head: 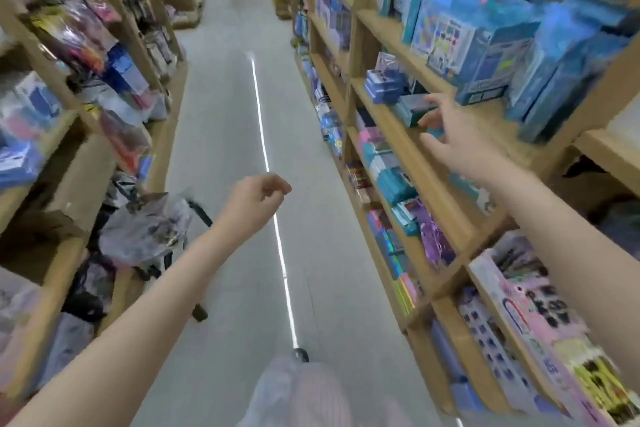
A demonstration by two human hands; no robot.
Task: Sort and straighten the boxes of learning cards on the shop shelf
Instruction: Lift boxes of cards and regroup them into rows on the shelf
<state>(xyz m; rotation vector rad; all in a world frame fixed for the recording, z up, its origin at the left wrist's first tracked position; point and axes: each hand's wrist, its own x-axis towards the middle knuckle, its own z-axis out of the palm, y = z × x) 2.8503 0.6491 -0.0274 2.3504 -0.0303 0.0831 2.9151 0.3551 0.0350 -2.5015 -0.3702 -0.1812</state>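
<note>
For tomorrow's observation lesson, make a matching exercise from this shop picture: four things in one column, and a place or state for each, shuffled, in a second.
Things
1. right hand
2. left hand
3. small teal box
4. tall blue boxes

Places or states
A. standing upright at the back of the shelf
B. loosely curled over the aisle floor, holding nothing
C. fingers spread, reaching onto the shelf
D. lying low near the shelf's front edge, at the fingertips

Pairs: 1-C, 2-B, 3-D, 4-A

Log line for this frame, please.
right hand: reaching to teal box on shelf | left hand: idle, loosely curled, over aisle
</note>
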